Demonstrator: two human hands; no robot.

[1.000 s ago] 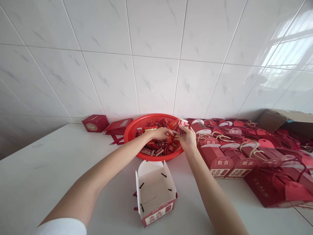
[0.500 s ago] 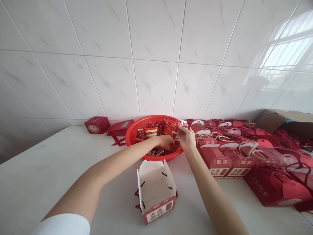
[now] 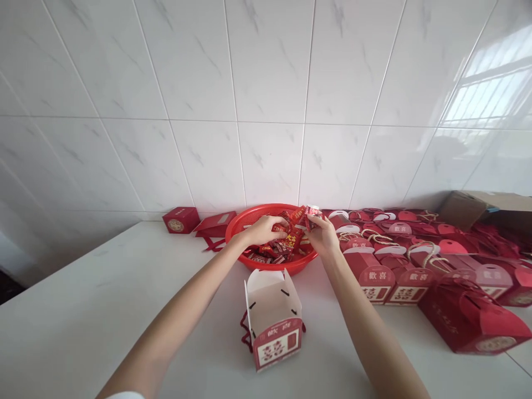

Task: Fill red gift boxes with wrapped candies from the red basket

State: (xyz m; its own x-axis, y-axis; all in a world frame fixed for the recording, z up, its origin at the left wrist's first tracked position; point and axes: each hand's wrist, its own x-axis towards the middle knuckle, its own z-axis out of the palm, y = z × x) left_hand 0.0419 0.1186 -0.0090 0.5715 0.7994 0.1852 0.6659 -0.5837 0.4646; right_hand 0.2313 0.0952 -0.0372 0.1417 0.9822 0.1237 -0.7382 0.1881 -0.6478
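Observation:
A red plastic basket (image 3: pixel 238 224) holds a pile of wrapped candies (image 3: pixel 272 250), mostly red. Inside its rim, my left hand (image 3: pixel 266 228) has its fingers curled round a red wrapped candy among the others. Over the basket's right edge, my right hand (image 3: pixel 324 235) is closed on several small wrapped candies (image 3: pixel 312 212), which stick up past the thumb. In front of the basket stands a red and white gift box (image 3: pixel 277 343), its top open and its white inside facing up. Dark cord ends show in its walls.
Rows of closed red gift boxes (image 3: pixel 376 277) with cord handles fill the right side of the white table (image 3: pixel 124 288). A cardboard carton (image 3: pixel 461 208) stands behind them. Left of the basket are a small red box (image 3: pixel 181 220) and a flat red bag (image 3: pixel 214 221). A tiled wall rises behind.
My left hand has lifted and drawn back left within the basket, and more candies show below it. My right hand keeps its candies. The view has shifted slightly.

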